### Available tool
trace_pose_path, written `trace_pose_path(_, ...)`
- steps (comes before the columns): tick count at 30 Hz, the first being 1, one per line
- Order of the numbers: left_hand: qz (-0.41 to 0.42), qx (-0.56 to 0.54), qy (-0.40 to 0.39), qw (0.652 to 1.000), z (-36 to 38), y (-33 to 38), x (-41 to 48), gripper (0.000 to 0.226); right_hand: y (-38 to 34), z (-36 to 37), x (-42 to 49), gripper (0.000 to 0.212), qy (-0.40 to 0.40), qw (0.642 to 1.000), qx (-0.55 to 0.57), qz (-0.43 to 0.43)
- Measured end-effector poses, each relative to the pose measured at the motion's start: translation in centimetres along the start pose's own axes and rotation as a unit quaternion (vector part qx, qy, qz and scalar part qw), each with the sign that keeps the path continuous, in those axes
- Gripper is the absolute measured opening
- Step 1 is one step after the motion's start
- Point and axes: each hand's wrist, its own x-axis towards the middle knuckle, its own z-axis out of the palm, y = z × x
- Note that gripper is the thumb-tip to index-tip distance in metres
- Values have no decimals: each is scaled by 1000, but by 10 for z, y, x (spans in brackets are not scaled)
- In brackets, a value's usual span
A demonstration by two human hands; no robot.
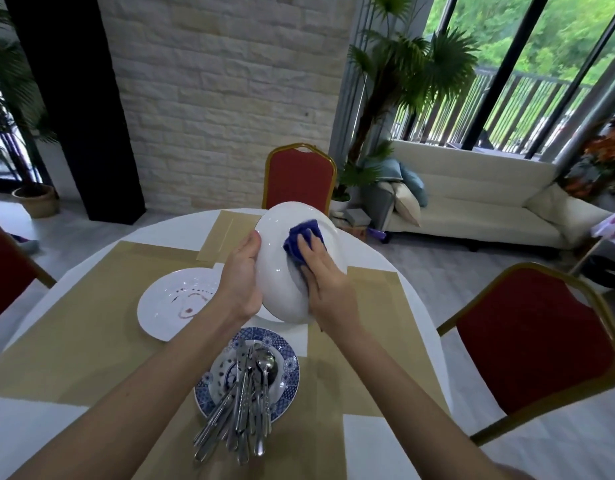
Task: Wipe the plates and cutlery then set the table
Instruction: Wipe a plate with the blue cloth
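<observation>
Plate tilted, L hand grip on rim; R hand flat, pressing cloth.

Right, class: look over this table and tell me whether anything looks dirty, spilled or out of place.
The white plate lying left on the table carries reddish smears. The cutlery is heaped on the blue patterned plate, handles overhanging its near rim. The held plate under the blue cloth looks clean.

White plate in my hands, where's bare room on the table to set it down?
Free: the tan mat right of the blue patterned plate, and the far mat before the red chair. Crowded: around the stained plate and cutlery.
</observation>
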Motion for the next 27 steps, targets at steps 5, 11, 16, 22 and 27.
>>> trace_pose_path(5, 40, -22, 14, 999, 3, 12, -3, 44, 23, -8, 25, 44, 13, 994, 3, 108)
trace_pose_path(11, 18, -18, 11, 1000, 1, 23, 3, 46, 4, 15, -10, 42, -5, 999, -22, -47)
trace_pose_path(16, -13, 20, -33, 999, 2, 20, -4, 48, -7, 0, 51, 38, 12, 994, -65, -90)
trace_pose_path(22, 20, 34, -25, 999, 2, 20, -4, 37, 3, -35, 91, 31, -34, 990, 48, 125)
trace_pose_path(27, 24, 4, 45, 999, -4, 13, 6, 44, 41, -21, 64, 33, -34, 928, 117, 351)
